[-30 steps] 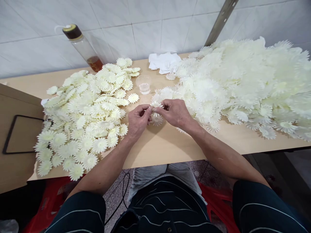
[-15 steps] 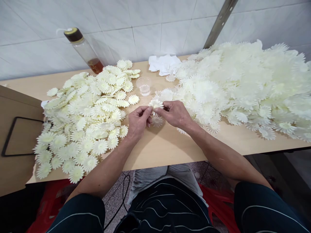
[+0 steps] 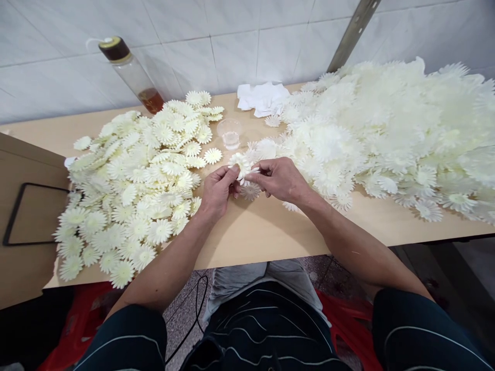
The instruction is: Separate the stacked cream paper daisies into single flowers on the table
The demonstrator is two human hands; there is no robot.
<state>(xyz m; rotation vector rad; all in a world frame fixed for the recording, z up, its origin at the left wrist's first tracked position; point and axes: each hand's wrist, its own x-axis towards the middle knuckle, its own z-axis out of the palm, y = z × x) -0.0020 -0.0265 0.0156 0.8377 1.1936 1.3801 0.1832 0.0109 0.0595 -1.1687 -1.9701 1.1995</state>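
The person's left hand [image 3: 217, 191] pinches a pale artificial flower [image 3: 240, 165] between thumb and fingers. The right hand [image 3: 281, 179] has thumb and forefinger closed together at the flower's right edge; from here I cannot tell how firmly they grip it. The flower is held up over the tabletop [image 3: 263, 237], between the two hands, and just below it a loose blossom [image 3: 251, 192] shows, partly hidden.

To the left of the hands spreads a heap of yellowish flowers [image 3: 131, 190]; to the right, a bigger, paler pile [image 3: 386, 134]. Beyond the hands stands a small clear cup [image 3: 231, 138], with crumpled white paper [image 3: 263, 98] farther back. A bottle [image 3: 135, 82] with brown liquid stands behind the left heap, near the tiled wall [image 3: 235, 56]. At far left is a cardboard box [image 3: 27, 268].
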